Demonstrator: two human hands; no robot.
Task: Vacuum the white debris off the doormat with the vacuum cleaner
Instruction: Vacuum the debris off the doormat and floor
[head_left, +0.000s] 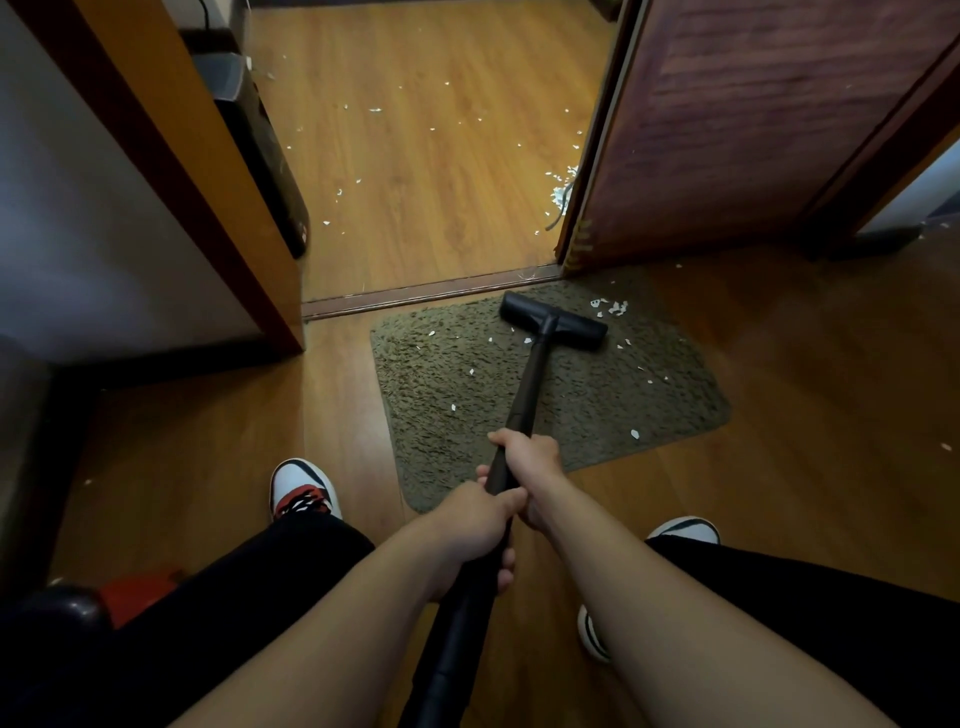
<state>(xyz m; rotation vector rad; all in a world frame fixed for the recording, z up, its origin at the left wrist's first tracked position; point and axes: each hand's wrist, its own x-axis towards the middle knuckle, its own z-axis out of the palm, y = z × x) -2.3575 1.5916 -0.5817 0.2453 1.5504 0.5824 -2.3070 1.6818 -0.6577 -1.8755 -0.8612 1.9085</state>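
A shaggy olive doormat (457, 374) lies on the wooden floor in front of a doorway. White debris (613, 307) is scattered over it, thickest near its far right corner. The black vacuum head (553, 321) rests on the mat's far edge. Its black wand (527, 387) runs back toward me. My right hand (530, 460) grips the wand higher up. My left hand (475, 525) grips it just behind, where the tube thickens.
An open dark wooden door (753, 130) stands at the right, with more white scraps on the floor (426, 171) beyond the threshold (431, 293). A door frame and wall (171, 171) are at the left. My shoes (304, 491) stand beside the mat's near edge.
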